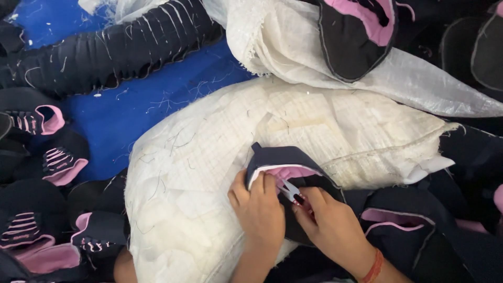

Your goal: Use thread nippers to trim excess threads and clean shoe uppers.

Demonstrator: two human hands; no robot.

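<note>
Hands meet low in the view over a dark navy shoe upper (285, 160) with pink lining. Left hand (258, 212) pinches the upper's edge, fingers curled together on the lining. Right hand (332, 225), a red thread band (373, 266) at its wrist, grips small thread snips (290, 191), blades touching the lining beside the left fingers. Under both lies a stuffed white woven sack (209, 157). Beyond, left of the hands, more uppers (110, 50) lie stacked on a blue worktop (136, 105).
</note>
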